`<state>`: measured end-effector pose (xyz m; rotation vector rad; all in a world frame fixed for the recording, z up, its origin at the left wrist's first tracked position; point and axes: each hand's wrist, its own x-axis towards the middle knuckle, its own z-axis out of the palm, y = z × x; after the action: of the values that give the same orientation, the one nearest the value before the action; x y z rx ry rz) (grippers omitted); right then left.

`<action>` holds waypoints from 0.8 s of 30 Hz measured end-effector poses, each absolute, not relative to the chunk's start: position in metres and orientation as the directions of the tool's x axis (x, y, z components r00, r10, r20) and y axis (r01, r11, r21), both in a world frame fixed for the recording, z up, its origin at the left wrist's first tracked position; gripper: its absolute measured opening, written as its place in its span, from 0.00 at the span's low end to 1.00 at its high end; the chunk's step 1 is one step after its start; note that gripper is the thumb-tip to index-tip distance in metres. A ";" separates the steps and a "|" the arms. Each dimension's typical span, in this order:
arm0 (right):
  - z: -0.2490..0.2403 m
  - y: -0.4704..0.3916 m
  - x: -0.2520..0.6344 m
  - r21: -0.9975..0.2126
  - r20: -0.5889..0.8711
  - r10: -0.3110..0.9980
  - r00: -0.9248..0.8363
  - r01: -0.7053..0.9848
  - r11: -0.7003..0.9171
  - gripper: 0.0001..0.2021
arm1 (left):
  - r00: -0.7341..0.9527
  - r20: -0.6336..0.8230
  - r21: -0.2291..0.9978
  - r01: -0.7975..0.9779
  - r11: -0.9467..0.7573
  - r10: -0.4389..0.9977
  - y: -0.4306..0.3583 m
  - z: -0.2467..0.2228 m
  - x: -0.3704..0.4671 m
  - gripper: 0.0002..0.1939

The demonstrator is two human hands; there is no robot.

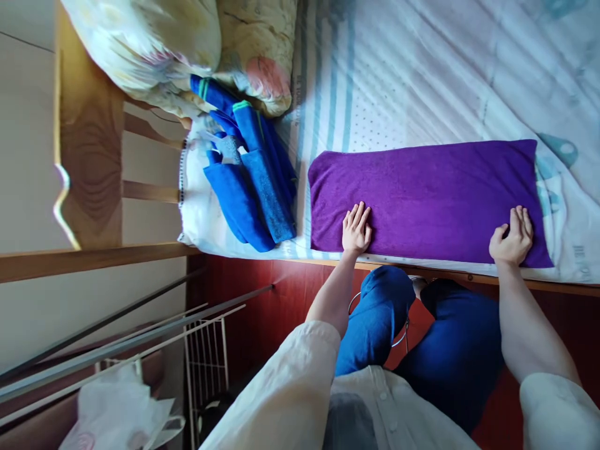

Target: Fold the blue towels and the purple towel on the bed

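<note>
A purple towel (431, 194) lies spread out lengthwise along the near edge of the bed, with some wrinkles at its left end. My left hand (357, 230) rests flat on its left part, fingers stretched out. On the towel near its right end lies my right hand (513, 236), palm down with the fingers extended and the thumb apart. Neither hand grips the cloth. To the left, several folded blue towels (255, 178) lie in a loose pile, some with green trim.
The bed sheet (398, 94) is pale with blue stripes. Floral bedding (262, 69) is heaped at the far left beside the wooden headboard (89, 162). A metal rack (206, 344) and a white bag (119, 409) stand at lower left, beside the red floor.
</note>
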<state>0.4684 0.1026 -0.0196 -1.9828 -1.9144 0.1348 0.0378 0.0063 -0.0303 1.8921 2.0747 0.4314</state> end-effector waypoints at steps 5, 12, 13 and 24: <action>-0.026 0.102 0.469 -0.344 0.273 0.960 0.065 0.938 0.035 0.28 | -0.082 -0.011 0.417 0.906 0.080 0.997 0.007 -0.028 0.038 0.31; -0.041 0.104 0.475 -0.362 0.394 0.917 0.058 0.927 0.097 0.26 | -0.262 0.017 0.426 0.875 0.230 0.965 -0.004 -0.025 -0.011 0.30; -0.043 0.104 0.475 -0.365 0.404 0.913 0.061 0.926 0.100 0.26 | -0.353 0.028 0.424 0.852 0.308 0.935 -0.009 -0.023 -0.025 0.30; -0.027 0.104 0.465 -0.398 0.280 0.950 0.139 0.917 -0.017 0.25 | -0.553 0.047 0.281 0.806 0.520 0.832 -0.034 0.002 -0.047 0.32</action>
<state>0.4654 0.1043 -0.0274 -1.9400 -1.7847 0.0897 -0.0471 -0.0345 0.0020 1.4352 2.6570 0.4160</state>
